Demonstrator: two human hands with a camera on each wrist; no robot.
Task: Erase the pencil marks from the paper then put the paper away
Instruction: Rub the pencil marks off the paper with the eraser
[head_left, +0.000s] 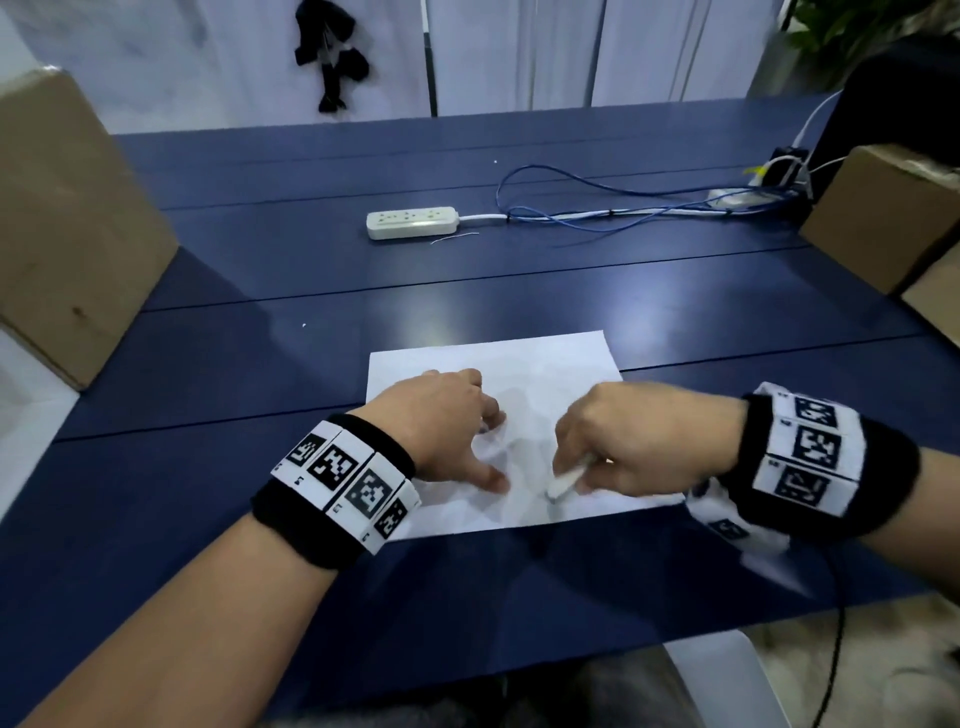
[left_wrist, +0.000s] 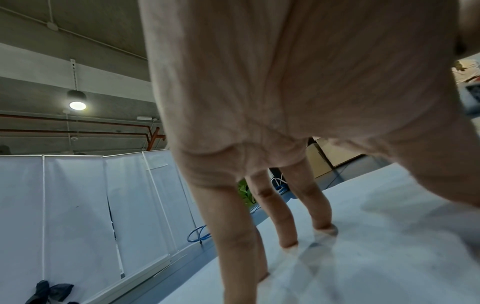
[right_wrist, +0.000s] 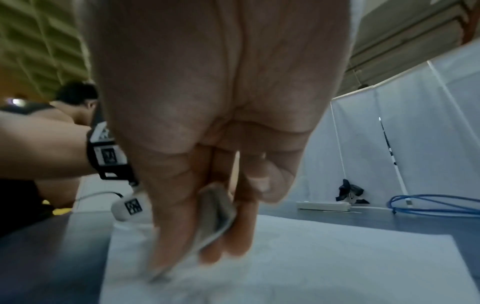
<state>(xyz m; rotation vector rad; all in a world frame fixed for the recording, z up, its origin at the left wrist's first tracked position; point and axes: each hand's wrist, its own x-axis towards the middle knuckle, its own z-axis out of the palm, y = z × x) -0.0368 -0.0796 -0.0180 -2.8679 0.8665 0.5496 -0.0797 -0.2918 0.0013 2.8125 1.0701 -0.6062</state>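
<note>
Flat white paper (head_left: 545, 374) pinned on smooth blue table (head_left: 260, 364) by spread straight left hand (head_left: 441, 421) fingertips; slim white eraser (head_left: 566, 480) pinched by right hand (head_left: 639, 436), tip on sheet.

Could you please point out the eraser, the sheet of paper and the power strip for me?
eraser (head_left: 567, 480): head view, on its white body below the right hand's fingers.
sheet of paper (head_left: 540, 364): head view, on its bare far part.
power strip (head_left: 412, 222): head view, on its top face.
</note>
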